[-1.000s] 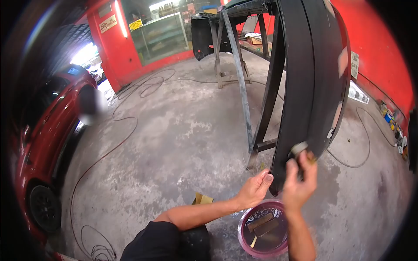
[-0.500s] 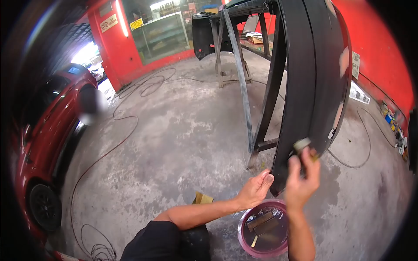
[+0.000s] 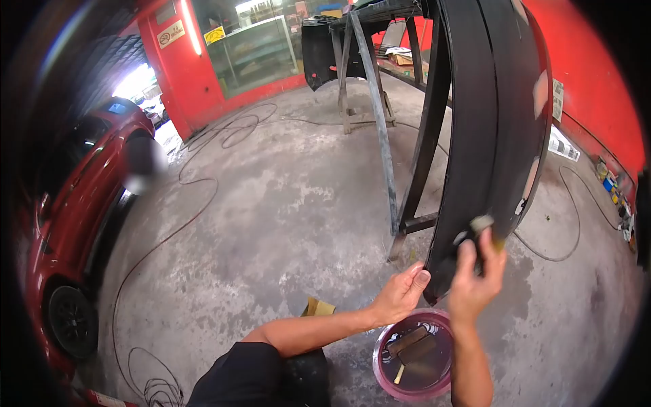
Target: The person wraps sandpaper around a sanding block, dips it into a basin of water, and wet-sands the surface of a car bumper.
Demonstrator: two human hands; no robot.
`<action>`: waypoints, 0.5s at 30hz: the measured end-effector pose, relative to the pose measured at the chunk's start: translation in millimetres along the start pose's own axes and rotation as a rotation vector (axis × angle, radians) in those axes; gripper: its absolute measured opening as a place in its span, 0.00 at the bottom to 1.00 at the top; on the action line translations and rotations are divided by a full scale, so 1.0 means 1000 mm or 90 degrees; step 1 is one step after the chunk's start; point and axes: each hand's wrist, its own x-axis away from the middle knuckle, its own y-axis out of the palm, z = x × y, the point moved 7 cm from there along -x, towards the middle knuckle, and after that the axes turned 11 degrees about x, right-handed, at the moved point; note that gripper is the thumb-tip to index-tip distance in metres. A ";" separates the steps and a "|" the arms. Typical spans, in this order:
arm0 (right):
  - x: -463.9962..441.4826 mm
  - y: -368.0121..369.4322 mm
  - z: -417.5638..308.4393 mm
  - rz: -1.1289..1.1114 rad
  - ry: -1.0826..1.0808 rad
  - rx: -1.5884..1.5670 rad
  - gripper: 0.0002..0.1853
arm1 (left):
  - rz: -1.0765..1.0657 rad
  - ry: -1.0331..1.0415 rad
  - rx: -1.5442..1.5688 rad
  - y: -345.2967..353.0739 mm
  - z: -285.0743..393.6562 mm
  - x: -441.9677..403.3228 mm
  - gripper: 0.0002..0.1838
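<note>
A long black car bumper (image 3: 471, 136) hangs over the right side of a stand, its lower end near the floor. My left hand (image 3: 401, 293) grips the bumper's lower edge, thumb on top. In my right hand (image 3: 477, 281) is a small sanding block (image 3: 483, 222), blurred by motion, pressed against the bumper's dark face. Below them sits a purple-rimmed basin (image 3: 381, 380) of murky water. It holds brown blocks (image 3: 415, 342) and something with a pale handle (image 3: 399, 374).
A folded piece of brown sandpaper (image 3: 319, 307) lies on the concrete beside my knee. The stand's legs (image 3: 427, 142) rise left of the bumper. A red car (image 3: 81, 203) is parked at left. A hose (image 3: 203, 197) winds over the floor. Cans (image 3: 608, 183) line the right wall.
My right hand has shifted slightly right with the sanding block across the bumper. My left hand keeps its grip. The whole view has moved a little.
</note>
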 end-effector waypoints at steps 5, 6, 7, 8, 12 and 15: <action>-0.005 0.000 0.019 -0.017 0.113 -0.092 0.19 | -0.003 0.007 -0.068 -0.002 0.004 -0.001 0.25; -0.003 0.000 0.019 -0.023 0.132 -0.068 0.22 | -0.003 0.017 -0.074 -0.002 0.006 0.001 0.25; 0.011 -0.003 0.018 -0.021 0.132 -0.069 0.22 | -0.004 0.028 -0.079 -0.003 0.009 0.000 0.25; 0.033 -0.004 0.009 -0.056 0.042 -0.047 0.21 | -0.006 0.038 -0.083 -0.003 0.011 -0.001 0.25; 0.007 0.003 0.018 -0.034 0.063 -0.058 0.19 | -0.016 -0.066 -0.022 -0.001 0.001 0.000 0.19; 0.011 -0.001 0.019 -0.023 0.207 -0.122 0.20 | -0.001 0.011 -0.036 -0.002 0.008 0.000 0.25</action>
